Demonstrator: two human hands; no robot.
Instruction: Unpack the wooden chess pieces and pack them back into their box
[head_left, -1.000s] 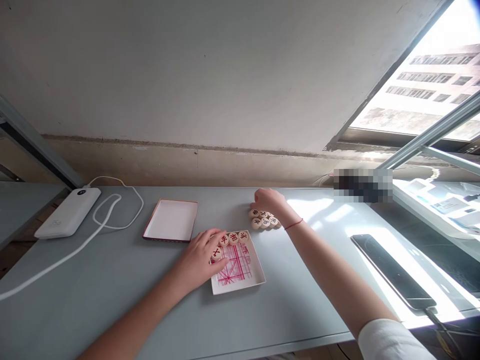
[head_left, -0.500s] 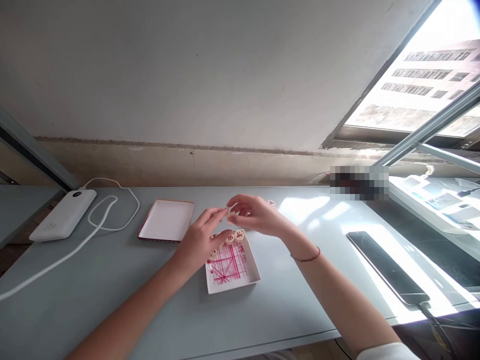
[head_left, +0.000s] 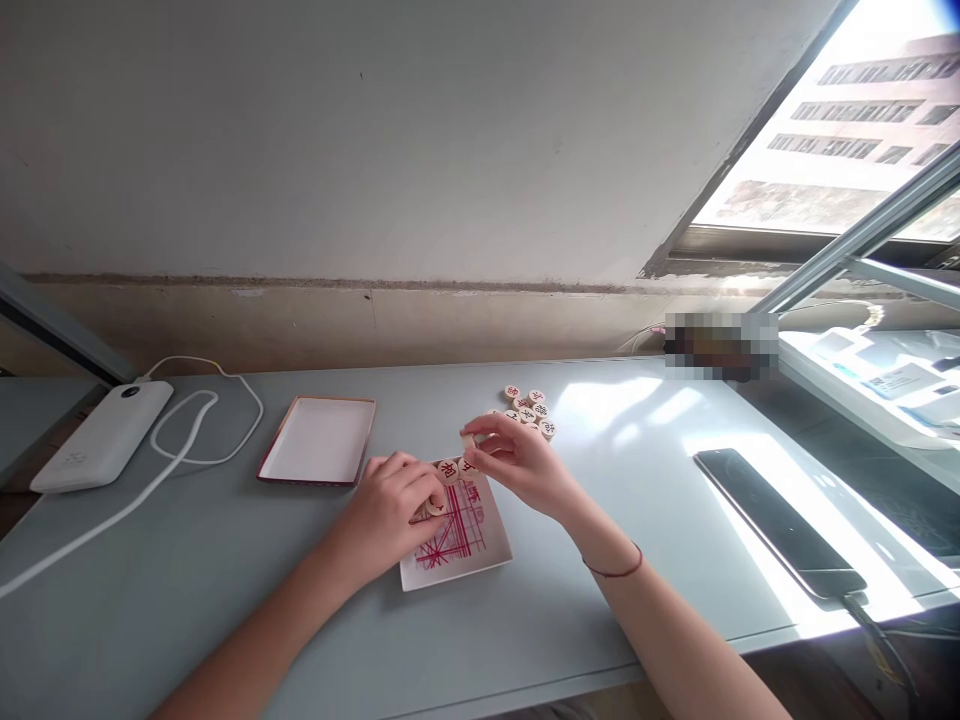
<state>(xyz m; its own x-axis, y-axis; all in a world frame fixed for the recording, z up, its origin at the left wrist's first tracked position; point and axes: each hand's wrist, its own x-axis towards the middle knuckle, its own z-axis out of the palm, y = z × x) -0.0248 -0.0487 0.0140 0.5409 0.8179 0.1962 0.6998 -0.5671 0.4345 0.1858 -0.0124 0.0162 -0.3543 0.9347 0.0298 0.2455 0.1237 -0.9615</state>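
A shallow white box (head_left: 491, 560) with red lines printed on its floor lies on the desk in front of me. Round xiangqi pieces (head_left: 448, 471) with red characters line its far side. Over the box's left side, my left hand (head_left: 401, 500) pinches a piece (head_left: 436, 506) between thumb and fingers. My right hand (head_left: 517, 462) is just above the far right corner, its thumb and fingertips closed on another xiangqi piece (head_left: 469, 440). Behind it several more pieces (head_left: 527, 413) lie in a loose group on the desk, partly hidden by the hand.
An upturned box lid (head_left: 319, 440) lies to the left. Farther left are a white power bank (head_left: 105, 435) and its looping white cable (head_left: 202, 425). On the right a phone (head_left: 776, 520) is plugged into a cable. A metal post (head_left: 832, 240) rises near the window.
My right hand has moved slightly down and away from the left, uncovering the loose pieces behind. My left hand has drawn back onto the box's left side and now pinches a piece.
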